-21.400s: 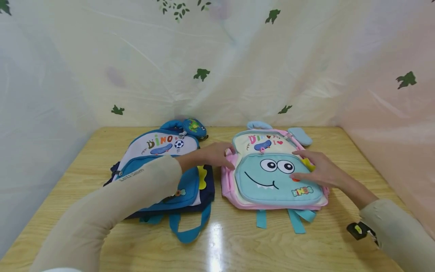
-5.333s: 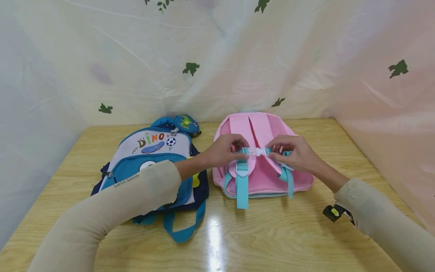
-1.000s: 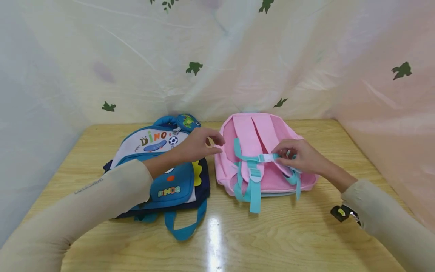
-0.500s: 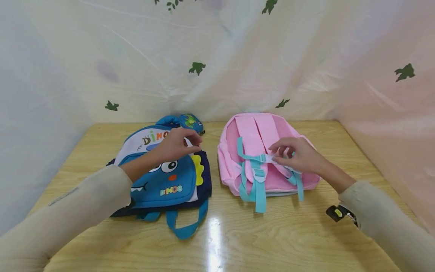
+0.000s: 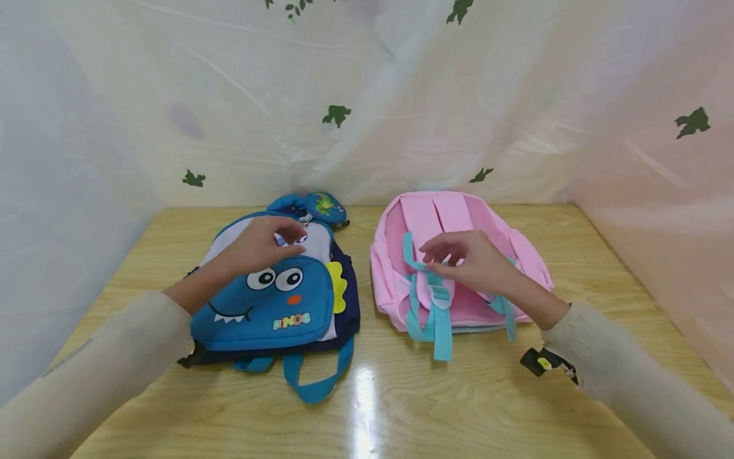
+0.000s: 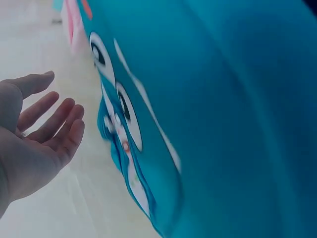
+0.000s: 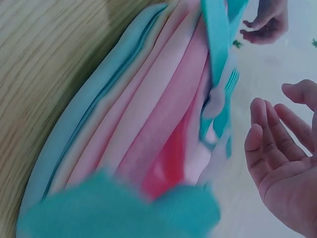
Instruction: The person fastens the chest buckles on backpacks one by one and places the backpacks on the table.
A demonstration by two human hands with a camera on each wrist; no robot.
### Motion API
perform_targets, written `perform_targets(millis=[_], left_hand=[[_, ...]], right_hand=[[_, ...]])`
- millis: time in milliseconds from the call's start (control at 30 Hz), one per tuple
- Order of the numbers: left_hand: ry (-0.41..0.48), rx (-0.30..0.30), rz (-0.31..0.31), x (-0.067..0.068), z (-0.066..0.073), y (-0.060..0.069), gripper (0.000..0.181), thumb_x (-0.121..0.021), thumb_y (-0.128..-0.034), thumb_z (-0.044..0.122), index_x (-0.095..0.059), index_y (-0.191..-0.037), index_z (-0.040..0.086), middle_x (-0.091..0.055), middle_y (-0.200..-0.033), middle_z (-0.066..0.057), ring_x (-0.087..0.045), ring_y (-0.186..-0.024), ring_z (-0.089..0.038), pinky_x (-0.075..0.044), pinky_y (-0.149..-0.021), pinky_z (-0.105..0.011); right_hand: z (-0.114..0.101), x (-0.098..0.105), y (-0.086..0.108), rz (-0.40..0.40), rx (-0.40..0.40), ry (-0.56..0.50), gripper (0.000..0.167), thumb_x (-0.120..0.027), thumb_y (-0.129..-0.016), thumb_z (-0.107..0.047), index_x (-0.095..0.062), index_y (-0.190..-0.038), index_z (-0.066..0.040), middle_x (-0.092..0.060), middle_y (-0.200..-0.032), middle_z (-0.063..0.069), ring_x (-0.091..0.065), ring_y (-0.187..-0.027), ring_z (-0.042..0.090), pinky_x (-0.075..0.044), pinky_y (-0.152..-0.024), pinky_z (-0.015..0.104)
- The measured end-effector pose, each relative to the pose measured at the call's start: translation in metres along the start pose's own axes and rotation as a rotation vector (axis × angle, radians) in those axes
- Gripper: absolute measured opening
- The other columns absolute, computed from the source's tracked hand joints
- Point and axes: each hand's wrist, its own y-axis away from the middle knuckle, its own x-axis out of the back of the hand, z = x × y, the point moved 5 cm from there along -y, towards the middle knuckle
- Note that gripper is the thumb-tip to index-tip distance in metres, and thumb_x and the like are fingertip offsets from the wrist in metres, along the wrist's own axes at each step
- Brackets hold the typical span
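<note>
In the head view, a blue dinosaur backpack (image 5: 269, 299) lies face up on the left, its cartoon face showing. Over its upper part hovers the left hand (image 5: 260, 245), fingers relaxed and holding nothing; the left wrist view shows this hand (image 6: 39, 134) apart from the blue fabric (image 6: 223, 124). A pink backpack (image 5: 395, 255) lies back side up on the right, with turquoise straps (image 5: 442, 331). Above those straps is the right hand (image 5: 470, 258), loosely bent and empty. The right wrist view shows that hand (image 7: 285, 158) apart from the pink bag (image 7: 148, 109). The right hand hides the chest buckle.
Both bags lie on a wooden table (image 5: 229, 414). A small blue pouch (image 5: 325, 208) hangs at the blue bag's top. Behind stands a pale curtain (image 5: 390, 83) with green leaf shapes. A black object (image 5: 541, 362) shows beside the right sleeve (image 5: 625, 376).
The left hand has moved left from the pink bag's edge to over the blue bag. The right hand has let go of the strap near the buckle and moved left.
</note>
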Motion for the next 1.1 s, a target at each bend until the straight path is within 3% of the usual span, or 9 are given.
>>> perform_targets(millis=[133,400,600,767,933,1100], left_hand=[[-0.013,0.066,0.038,0.014,-0.015,0.011,0.030,-0.072,-0.0985,0.013,-0.069,-0.122,-0.004,-0.070,-0.114,-0.021,-0.064,-0.104,-0.034,-0.057,-0.088,-0.048],[-0.086,0.064,0.063,0.027,-0.035,0.032,0.033,-0.073,-0.0973,0.014,-0.067,-0.119,-0.009,-0.070,-0.112,-0.027,-0.065,-0.102,-0.040,-0.058,-0.087,-0.054],[-0.120,0.095,0.087,0.031,-0.049,0.043,0.035,-0.073,-0.0976,0.015,-0.067,-0.121,-0.011,-0.068,-0.113,-0.029,-0.063,-0.102,-0.042,-0.057,-0.085,-0.055],[-0.153,0.133,0.124,0.039,-0.065,0.054,0.036,-0.071,-0.0988,0.015,-0.066,-0.123,-0.012,-0.065,-0.118,-0.032,-0.060,-0.105,-0.046,-0.055,-0.086,-0.058],[-0.187,0.105,0.179,0.050,-0.079,0.065,0.032,-0.071,-0.0979,0.011,-0.067,-0.117,-0.014,-0.065,-0.115,-0.035,-0.060,-0.103,-0.048,-0.055,-0.082,-0.059],[-0.211,0.106,0.149,0.052,-0.090,0.075,0.033,-0.071,-0.0981,0.012,-0.067,-0.114,-0.016,-0.064,-0.116,-0.037,-0.060,-0.103,-0.050,-0.056,-0.082,-0.061]], right_hand=[[-0.011,-0.014,-0.008,-0.036,0.002,-0.036,0.024,-0.077,-0.090,-0.002,-0.075,-0.114,0.000,-0.076,-0.098,0.004,-0.070,-0.087,0.017,-0.058,-0.077,0.029],[-0.028,-0.042,-0.021,-0.101,-0.013,-0.076,0.027,-0.074,-0.092,-0.001,-0.072,-0.119,0.003,-0.076,-0.101,0.008,-0.071,-0.089,0.020,-0.060,-0.080,0.033],[-0.037,-0.065,-0.029,-0.133,-0.034,-0.142,0.032,-0.073,-0.093,-0.003,-0.070,-0.124,0.002,-0.074,-0.107,0.010,-0.071,-0.094,0.019,-0.060,-0.083,0.033],[-0.043,-0.080,-0.038,-0.137,-0.141,-0.200,0.041,-0.073,-0.094,-0.007,-0.065,-0.134,0.000,-0.070,-0.120,0.017,-0.069,-0.104,0.022,-0.059,-0.091,0.034],[-0.046,-0.091,-0.049,-0.153,-0.259,-0.245,0.055,-0.075,-0.096,-0.014,-0.055,-0.146,-0.004,-0.061,-0.138,0.017,-0.063,-0.121,0.028,-0.055,-0.100,0.037],[-0.041,-0.103,-0.058,-0.173,-0.352,-0.205,0.062,-0.074,-0.097,-0.019,-0.049,-0.152,-0.007,-0.052,-0.152,0.014,-0.052,-0.137,0.032,-0.049,-0.109,0.043]])
